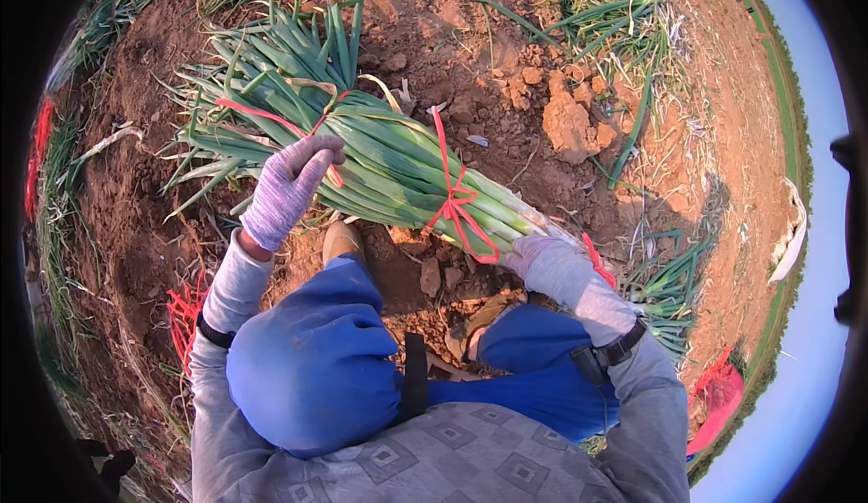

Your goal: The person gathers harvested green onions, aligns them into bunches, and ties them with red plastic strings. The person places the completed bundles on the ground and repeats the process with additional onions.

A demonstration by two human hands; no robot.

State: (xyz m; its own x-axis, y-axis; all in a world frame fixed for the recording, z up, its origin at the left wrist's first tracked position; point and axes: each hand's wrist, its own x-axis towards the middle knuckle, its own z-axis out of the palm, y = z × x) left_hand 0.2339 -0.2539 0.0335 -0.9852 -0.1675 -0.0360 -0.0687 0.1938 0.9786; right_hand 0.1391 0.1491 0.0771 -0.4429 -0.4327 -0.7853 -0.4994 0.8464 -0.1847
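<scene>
A large bundle of green onions (380,144) lies slantwise on the soil before me, its leaves at upper left and its pale stems at lower right. A red plastic twine tie with a bow (453,206) circles the stems, and another red twine tie (324,118) circles the leaves. My left hand (295,174), in a pale purple knit glove, is at the leaf-end tie with its fingers curled; whether they pinch the twine is unclear. My gloved right hand (542,259) grips the stem end from the near side, its fingertips partly hidden.
Loose green onions (610,18) lie at upper right, and more (671,293) at right. Red twine strands (186,316) lie beside my left arm. Clods of soil (573,120) lie beyond the bundle. My shoe (342,240) is close under the bundle. A red mesh bag (719,405) sits at lower right.
</scene>
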